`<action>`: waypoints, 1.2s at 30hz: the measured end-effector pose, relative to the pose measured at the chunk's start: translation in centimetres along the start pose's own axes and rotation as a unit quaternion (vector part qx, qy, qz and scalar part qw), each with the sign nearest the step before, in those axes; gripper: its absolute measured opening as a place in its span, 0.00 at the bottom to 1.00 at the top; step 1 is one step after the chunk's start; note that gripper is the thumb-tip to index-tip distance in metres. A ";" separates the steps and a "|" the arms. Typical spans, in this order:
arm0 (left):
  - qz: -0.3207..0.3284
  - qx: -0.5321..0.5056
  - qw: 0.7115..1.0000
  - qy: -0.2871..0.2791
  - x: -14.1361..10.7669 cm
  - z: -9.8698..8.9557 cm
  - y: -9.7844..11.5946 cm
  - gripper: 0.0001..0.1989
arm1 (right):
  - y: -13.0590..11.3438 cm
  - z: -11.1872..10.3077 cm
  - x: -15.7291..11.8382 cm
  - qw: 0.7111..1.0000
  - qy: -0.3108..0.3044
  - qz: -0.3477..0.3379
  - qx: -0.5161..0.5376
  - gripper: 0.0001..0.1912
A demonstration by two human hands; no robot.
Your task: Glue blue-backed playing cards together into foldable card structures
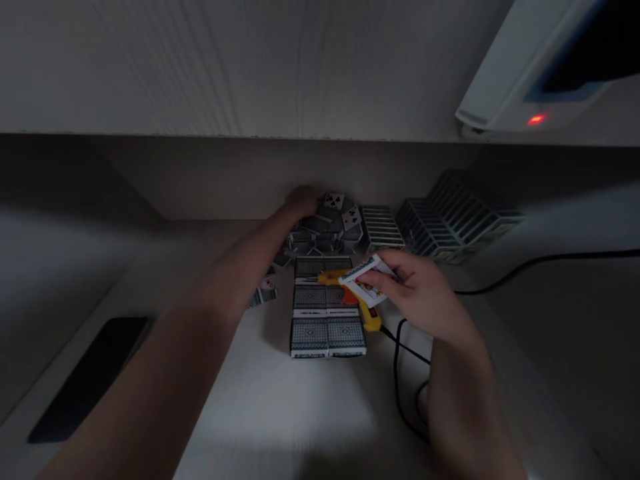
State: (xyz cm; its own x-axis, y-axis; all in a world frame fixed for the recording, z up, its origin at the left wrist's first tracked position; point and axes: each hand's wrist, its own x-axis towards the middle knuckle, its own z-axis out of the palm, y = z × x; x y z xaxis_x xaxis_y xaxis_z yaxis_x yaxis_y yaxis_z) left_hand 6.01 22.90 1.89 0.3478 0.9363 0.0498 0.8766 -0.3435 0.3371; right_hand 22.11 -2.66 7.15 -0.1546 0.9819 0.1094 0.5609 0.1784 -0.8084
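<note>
My right hand (pixel 420 287) is closed on a playing card (pixel 376 297), pinched between thumb and fingers, with one edge folded over. Just below it, a yellow glue gun (pixel 371 319) with an orange trigger lies across a block of card boxes (pixel 310 333) with patterned backs. At the back, my left hand (pixel 303 199) reaches to the left side of a pile of playing cards (pixel 327 223); its fingers are hidden in shadow. Two cards with black clubs lie face up on that pile. More loose cards (pixel 267 290) lie partly behind my left forearm.
Stepped structures made of cards (pixel 450 220) stand at the back right. A dark flat phone-like object (pixel 95 377) lies at the left. Black cord (pixel 397 360) loops at the right. Overhead, a shelf (pixel 250 73) carries a white device (pixel 510 93) with a red light.
</note>
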 end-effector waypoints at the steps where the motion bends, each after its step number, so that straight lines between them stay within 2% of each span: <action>1: -0.011 0.005 1.000 0.001 -0.1 0.0 0.0 0.16 | 0.1 0.0 0.1 1.000 0.005 0.003 0.005 0.09; 6: -0.045 0.013 0.999 0.027 -1.5 -1.4 0.2 0.16 | 1.0 0.4 0.6 0.995 0.020 0.044 0.092 0.09; 10: -0.017 -0.004 0.998 0.061 -3.9 -3.5 1.1 0.18 | 1.0 0.9 0.8 0.982 0.087 0.042 0.162 0.10; 14: 0.064 -0.063 0.993 0.076 -8.6 -5.4 4.0 0.22 | 0.5 1.5 1.0 0.968 0.118 0.080 0.206 0.15; 16: 0.162 -0.201 0.966 0.021 -11.7 -6.0 5.8 0.25 | 0.4 1.8 1.0 0.970 0.114 0.084 0.199 0.15; 18: 0.228 -0.260 0.938 -0.034 -14.6 -6.3 7.2 0.20 | 0.3 2.1 0.9 0.974 0.095 0.082 0.190 0.14; 20: 0.242 -0.242 0.939 -0.021 -16.8 -6.4 7.7 0.13 | 0.1 2.1 0.7 0.979 0.061 0.080 0.179 0.14; 22: 0.217 -0.228 0.949 0.021 -18.4 -6.3 7.1 0.10 | 0.0 1.8 0.3 0.986 0.028 0.075 0.148 0.14; 24: 0.169 -0.238 0.955 0.060 -19.5 -6.1 5.7 0.11 | 0.0 1.2 -0.3 0.993 0.032 0.068 0.093 0.16; 27: 0.034 -0.254 0.960 0.116 -21.2 -5.7 2.4 0.14 | 1.0 0.4 -1.4 0.994 0.084 0.071 -0.025 0.17; 29: -0.058 -0.276 0.953 0.113 -22.6 -5.2 0.2 0.15 | 2.3 0.3 -2.1 0.984 0.087 0.116 -0.102 0.18; 30: -0.101 -0.283 0.945 0.130 -23.3 -4.9 -0.9 0.15 | 3.0 0.5 -2.4 0.979 0.084 0.150 -0.113 0.20; 32: -0.149 -0.282 0.938 0.135 -24.8 -4.0 -2.5 0.15 | 4.4 1.3 -2.9 0.978 0.007 0.199 -0.063 0.23; 36: -0.175 -0.300 0.929 0.127 -27.2 -2.3 -4.1 0.16 | 5.7 3.1 -3.5 0.971 -0.054 0.229 0.051 0.23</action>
State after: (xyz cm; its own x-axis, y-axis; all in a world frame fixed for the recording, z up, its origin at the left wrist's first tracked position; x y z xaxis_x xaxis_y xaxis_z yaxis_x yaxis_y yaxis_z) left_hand -7.74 -0.96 1.29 -0.0808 0.9962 0.0331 0.5506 0.0169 0.8346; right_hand 23.34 -5.27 0.34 0.0037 0.9436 -0.3312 0.5085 -0.2869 -0.8118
